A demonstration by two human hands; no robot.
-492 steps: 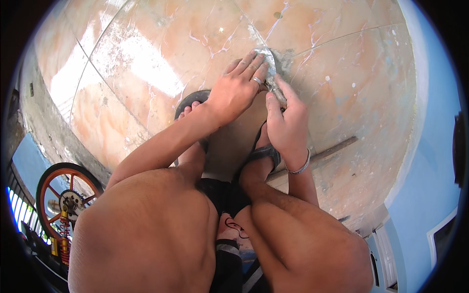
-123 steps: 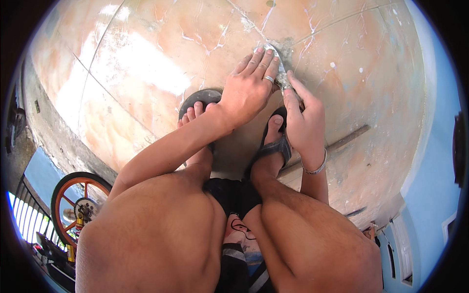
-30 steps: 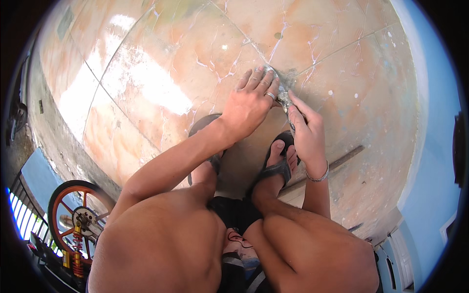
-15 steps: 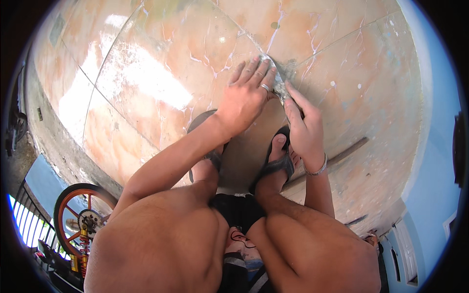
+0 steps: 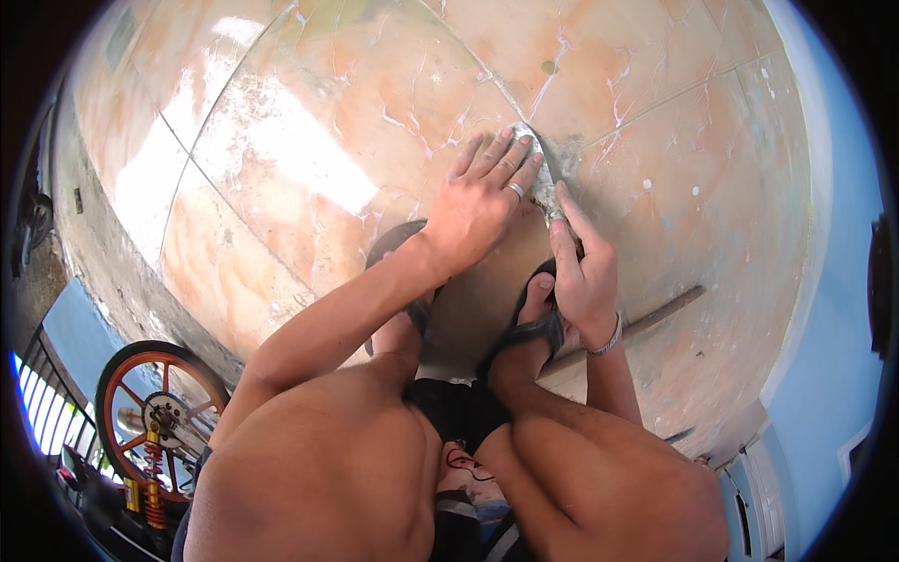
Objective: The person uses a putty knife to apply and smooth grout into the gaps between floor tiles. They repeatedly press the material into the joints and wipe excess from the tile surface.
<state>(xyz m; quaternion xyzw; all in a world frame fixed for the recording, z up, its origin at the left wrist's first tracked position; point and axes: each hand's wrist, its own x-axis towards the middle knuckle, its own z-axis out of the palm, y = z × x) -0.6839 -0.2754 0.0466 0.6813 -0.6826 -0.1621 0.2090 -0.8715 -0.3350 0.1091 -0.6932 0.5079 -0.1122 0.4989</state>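
My right hand [image 5: 585,267] is closed around the handle end of a narrow, flat-bladed knife [image 5: 543,178], its blade smeared with white and grey paste. The index finger stretches along the tool. My left hand [image 5: 485,192], with a ring on one finger, lies flat with fingers spread, fingertips resting on the blade's left side. The blade rests on the peach marbled tile floor [image 5: 375,84], its tip at a tile joint. A greyish smear surrounds that spot. Most of the handle is hidden in my right hand.
My feet in dark sandals [image 5: 534,328] stand just below the hands. A thin wooden strip [image 5: 655,317] lies to the right of them. A blue wall [image 5: 833,281] rises at the right. A motorcycle wheel [image 5: 159,421] with orange spokes stands at the lower left.
The view has shifted slightly, so floor and hands sit lower and farther right in the picture. Both hands keep nearly the same place on the knife.
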